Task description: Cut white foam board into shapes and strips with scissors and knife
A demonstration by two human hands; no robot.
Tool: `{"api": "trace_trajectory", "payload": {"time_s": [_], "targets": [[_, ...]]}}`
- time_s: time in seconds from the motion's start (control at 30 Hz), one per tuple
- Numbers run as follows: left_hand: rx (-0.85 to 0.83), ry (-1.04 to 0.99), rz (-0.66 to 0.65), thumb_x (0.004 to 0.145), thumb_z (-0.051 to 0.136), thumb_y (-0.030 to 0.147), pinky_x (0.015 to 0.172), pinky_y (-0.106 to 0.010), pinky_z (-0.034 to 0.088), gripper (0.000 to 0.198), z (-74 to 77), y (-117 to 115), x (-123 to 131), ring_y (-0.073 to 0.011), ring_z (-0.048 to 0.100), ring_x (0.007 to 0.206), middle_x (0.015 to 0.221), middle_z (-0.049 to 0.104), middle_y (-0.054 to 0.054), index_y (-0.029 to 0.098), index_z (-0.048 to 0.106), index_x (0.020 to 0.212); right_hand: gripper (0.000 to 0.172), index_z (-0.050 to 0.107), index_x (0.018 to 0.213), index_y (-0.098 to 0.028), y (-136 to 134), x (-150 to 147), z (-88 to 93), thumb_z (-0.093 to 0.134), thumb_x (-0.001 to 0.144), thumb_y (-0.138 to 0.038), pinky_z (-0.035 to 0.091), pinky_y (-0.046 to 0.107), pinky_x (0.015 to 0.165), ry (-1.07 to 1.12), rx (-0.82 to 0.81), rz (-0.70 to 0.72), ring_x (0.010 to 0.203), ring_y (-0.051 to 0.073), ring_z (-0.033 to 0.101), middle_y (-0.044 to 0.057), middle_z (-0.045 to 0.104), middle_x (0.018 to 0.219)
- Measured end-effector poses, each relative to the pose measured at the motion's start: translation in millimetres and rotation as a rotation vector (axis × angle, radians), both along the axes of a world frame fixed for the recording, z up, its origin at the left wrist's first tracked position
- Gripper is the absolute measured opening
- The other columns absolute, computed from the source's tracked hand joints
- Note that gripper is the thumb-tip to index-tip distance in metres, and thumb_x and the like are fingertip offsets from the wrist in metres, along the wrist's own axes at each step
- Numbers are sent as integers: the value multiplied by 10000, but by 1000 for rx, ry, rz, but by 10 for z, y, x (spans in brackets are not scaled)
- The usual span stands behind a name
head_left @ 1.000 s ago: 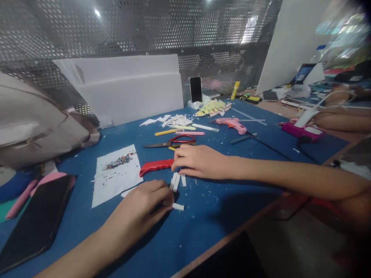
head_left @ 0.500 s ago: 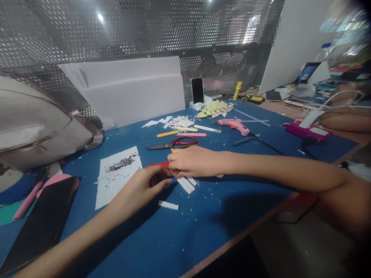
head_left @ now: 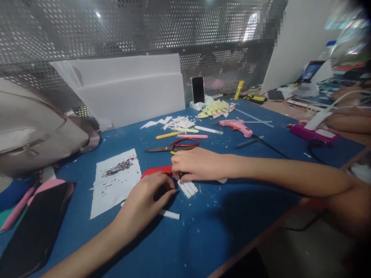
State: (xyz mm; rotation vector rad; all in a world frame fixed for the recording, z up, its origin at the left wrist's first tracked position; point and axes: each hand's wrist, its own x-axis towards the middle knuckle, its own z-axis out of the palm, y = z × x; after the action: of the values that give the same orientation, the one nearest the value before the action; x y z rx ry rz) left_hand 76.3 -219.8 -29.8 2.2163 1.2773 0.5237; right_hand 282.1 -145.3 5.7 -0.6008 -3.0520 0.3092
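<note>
My right hand [head_left: 195, 165] rests over the blue table with its fingers curled down, covering the upper ends of several white foam-like strips [head_left: 189, 188]. Whatever its fingertips grip is hidden. A flat red object [head_left: 158, 170] reaches out from beside those fingertips; its kind is unclear. To the left, my left hand [head_left: 149, 193] is bent with a gap between thumb and fingers, and nothing shows in it. One loose white strip [head_left: 171, 214] lies partly behind this hand. Scissors with red handles [head_left: 174, 146] lie just beyond my right hand.
White paper with coloured bits [head_left: 101, 200] lies left. Behind are markers [head_left: 193, 136], white scraps [head_left: 182, 122], a propped phone [head_left: 198, 90] and a pink glue gun [head_left: 237, 126] with its cord. A dark phone-like slab [head_left: 31, 227] and a bag [head_left: 31, 127] fill the left side.
The view has shifted slightly. My left hand has come down and nearer, now covering part of the loose strip. More of the red object shows; my right hand stays over the strips.
</note>
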Motion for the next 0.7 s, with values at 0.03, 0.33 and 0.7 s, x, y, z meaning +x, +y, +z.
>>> {"api": "trace_trajectory", "payload": {"time_s": [0.03,0.33,0.7], "targets": [[-1,-10,2,910,532,220,740,-312,450,73,-8,-10,-1,-181,608,822,896,668,-15,215,586,862,97,651,876,-166,-3,-3,-7,660,888,-261,306,272,572,22,-25,-1,888,167,531,26,603,892],[-120,-79,87,924,520,304,664,-277,426,115,-21,27,-10,-156,586,738,857,652,5,220,598,908,109,634,889,-164,28,23,100,591,927,-256,325,265,628,42,-127,2,893,159,534,25,596,902],[-107,-89,55,906,532,274,750,-309,450,100,-39,6,-9,-180,622,839,924,682,-1,223,608,865,433,540,890,-175,-115,20,46,795,708,-474,282,253,562,-101,-204,20,863,173,507,17,588,903]]}}
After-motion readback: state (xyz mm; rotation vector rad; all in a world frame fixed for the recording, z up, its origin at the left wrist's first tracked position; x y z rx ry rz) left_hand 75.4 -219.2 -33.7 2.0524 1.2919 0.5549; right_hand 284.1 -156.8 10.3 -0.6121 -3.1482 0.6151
